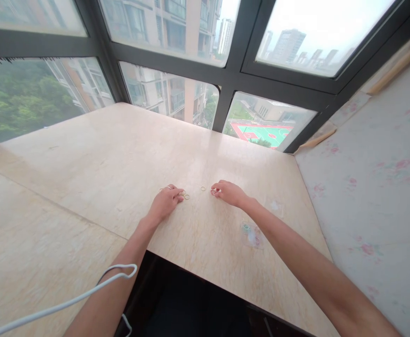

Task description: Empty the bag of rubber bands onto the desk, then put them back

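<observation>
Both my hands rest on a pale marble tabletop (103, 159) among several small rubber bands. My left hand (166, 202) is curled, its fingertips pinched on small yellowish bands (185, 196) lying on the marble. My right hand (228, 192) is also curled, its fingertips closed on a small pinkish band (213, 191). One loose yellowish band (203, 188) lies between the two hands, touched by neither.
A clear plastic bag (252, 234) with coloured bands lies beside my right forearm, another clear wrapper (274, 206) just beyond. A white cable (85, 292) crosses my left arm. Windows stand behind the table; a floral mattress (376, 178) borders the right edge.
</observation>
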A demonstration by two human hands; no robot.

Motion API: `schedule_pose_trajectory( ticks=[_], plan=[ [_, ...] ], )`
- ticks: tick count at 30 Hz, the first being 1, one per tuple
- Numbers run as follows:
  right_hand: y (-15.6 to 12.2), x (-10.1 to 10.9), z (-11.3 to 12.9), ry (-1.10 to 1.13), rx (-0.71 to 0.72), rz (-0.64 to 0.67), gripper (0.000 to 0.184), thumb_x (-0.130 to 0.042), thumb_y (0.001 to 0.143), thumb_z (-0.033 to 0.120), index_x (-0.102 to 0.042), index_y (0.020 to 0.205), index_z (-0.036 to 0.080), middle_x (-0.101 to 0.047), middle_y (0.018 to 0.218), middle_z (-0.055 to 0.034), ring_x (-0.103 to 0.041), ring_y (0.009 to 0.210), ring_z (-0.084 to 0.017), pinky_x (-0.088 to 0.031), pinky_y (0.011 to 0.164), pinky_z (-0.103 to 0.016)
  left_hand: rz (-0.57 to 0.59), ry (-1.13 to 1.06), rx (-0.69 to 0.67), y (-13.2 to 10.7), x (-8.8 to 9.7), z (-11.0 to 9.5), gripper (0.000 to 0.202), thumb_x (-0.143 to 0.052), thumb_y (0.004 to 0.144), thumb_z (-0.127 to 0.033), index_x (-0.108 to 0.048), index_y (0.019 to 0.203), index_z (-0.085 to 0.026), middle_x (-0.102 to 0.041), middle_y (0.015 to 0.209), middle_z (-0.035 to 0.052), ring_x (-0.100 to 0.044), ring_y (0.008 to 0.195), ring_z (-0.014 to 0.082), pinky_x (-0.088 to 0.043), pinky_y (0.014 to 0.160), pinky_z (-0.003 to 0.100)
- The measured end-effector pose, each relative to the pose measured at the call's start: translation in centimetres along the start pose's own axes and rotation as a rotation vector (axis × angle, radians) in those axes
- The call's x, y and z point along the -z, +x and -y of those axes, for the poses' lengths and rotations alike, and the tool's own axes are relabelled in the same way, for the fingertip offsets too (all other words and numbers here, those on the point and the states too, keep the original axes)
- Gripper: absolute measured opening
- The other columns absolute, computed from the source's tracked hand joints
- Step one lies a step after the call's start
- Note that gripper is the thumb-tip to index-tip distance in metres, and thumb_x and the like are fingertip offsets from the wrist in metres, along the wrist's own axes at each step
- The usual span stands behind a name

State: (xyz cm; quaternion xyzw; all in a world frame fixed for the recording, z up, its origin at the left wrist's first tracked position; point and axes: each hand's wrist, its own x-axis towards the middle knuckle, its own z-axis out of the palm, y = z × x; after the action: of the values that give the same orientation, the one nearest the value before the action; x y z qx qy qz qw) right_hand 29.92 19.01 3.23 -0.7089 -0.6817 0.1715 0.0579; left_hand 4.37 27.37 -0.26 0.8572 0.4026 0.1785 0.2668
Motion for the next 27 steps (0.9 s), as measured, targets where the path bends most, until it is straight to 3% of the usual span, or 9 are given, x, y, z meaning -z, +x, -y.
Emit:
schedule_pose_trajectory(
  ticks=[12,16,23,27],
  plan=[
    [1.1,-0.5,-0.5,0.064,0.015,0.021,0.005,-0.063,0.086,0.019,-0.066,0.087,0.016,-0.064,0.093,-0.0061,-0.056,0.084,-0.015,-0.037,0.072,-0.024,0.062,0.110,0.080,0.7,0.1,-1.1,0.006,-0.061,0.087,-0.019,-0.067,0.088,-0.019,-0.063,0.092,0.0027,-0.058,0.088,0.0187,-0.038,0.073,0.030],
    [1.2,-0.6,-0.7,0.112,0.007,0.035,0.005,-0.062,0.085,0.017,-0.064,0.081,0.015,-0.066,0.091,-0.0067,-0.057,0.083,-0.015,-0.038,0.071,-0.024,0.073,0.145,0.079,0.8,-0.1,-1.3,0.009,-0.058,0.088,-0.018,-0.065,0.082,-0.019,-0.063,0.091,0.0038,-0.057,0.088,0.0204,-0.037,0.070,0.031],
    [0.7,-0.5,-1.0,0.188,0.020,0.029,0.007,-0.064,0.082,0.016,-0.062,0.075,0.015,-0.065,0.088,-0.0055,-0.056,0.082,-0.015,-0.039,0.071,-0.024,0.056,0.165,0.066,-0.3,-0.1,-2.1,0.009,-0.053,0.090,-0.017,-0.062,0.088,-0.017,-0.061,0.093,0.0052,-0.057,0.087,0.0198,-0.039,0.070,0.031],
    [0.1,-0.4,-1.4,0.266,-0.009,0.054,0.007,-0.065,0.080,0.019,-0.063,0.086,0.015,-0.066,0.088,-0.0025,-0.057,0.067,-0.010,-0.041,0.063,-0.022,0.008,0.088,0.051,-1.0,-0.6,-3.1,0.015,-0.058,0.088,-0.017,-0.060,0.103,-0.017,-0.059,0.101,0.0062,-0.058,0.090,0.0189,-0.042,0.075,0.030]
  ],
)
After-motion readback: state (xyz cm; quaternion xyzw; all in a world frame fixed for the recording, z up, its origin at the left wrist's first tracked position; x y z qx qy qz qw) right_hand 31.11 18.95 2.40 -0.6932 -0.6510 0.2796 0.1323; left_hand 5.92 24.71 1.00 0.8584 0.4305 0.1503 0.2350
